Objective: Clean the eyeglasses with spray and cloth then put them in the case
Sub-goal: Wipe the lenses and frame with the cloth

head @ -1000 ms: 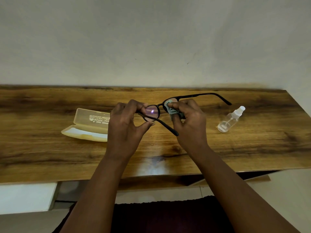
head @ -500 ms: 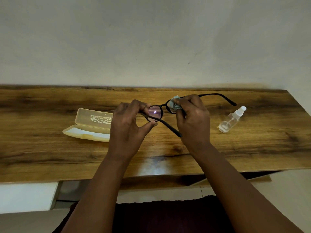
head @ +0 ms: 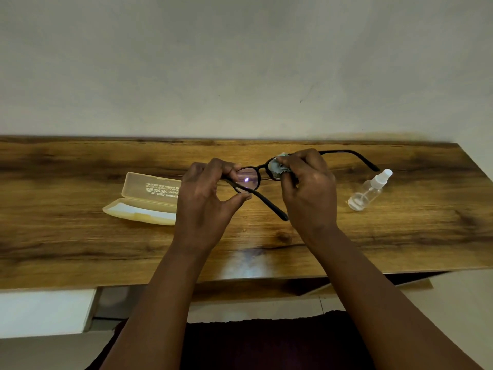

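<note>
Case (head: 149, 198): an open, pale yellow eyeglass case lay left of centre on the wooden table (head: 66, 236), its lid raised toward the rear edge and printed lettering visible inside the lid; its right end was hidden behind the left hand.
Left hand (head: 202, 206): held above the middle of the table, fingers curled over the left rim of the eyeglasses and thumb extended below it, so that the frame was pinched at its left end.
Eyeglasses (head: 249, 178): a black-framed pair was held in the air between the two hands, above the table's centre; the left lens was exposed and carried a small bright glint, one temple ran down toward the front edge past the right hand, and the other temple reached toward the right rear corner.
Cloth (head: 278, 166): a small grey-blue cloth was bunched over the right lens, which it largely covered.
Right hand (head: 310, 188): fingers and thumb were curled round the cloth, pressing it against the right lens; the lens itself could not be made out beneath them.
Spray bottle (head: 369, 190): a clear bottle with a white nozzle lay tilted on the table near the right edge, apart from both hands.
</note>
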